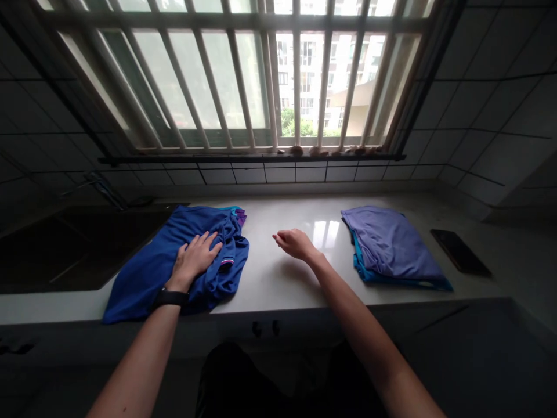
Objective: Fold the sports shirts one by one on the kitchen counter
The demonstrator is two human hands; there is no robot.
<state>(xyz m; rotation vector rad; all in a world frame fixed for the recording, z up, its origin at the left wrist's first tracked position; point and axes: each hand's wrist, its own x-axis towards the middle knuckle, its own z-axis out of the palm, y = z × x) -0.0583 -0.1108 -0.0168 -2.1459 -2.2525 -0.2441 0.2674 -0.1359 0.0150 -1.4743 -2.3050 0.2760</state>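
A crumpled blue shirt (152, 267) lies on the left part of the white counter (282, 273). My left hand (195, 258) rests flat on it with fingers spread, a black watch on the wrist. Over the bare middle of the counter hovers my right hand (295, 242), fingers loosely curled toward the left, holding nothing that I can see. A folded stack of purple and teal clothes (391, 247) lies to the right of that hand, apart from it.
A dark sink (73, 244) with a faucet (102, 188) lies at the left, partly under the blue shirt. A black phone (460, 252) lies flat at the right. A barred window (261, 75) and tiled walls stand behind the counter.
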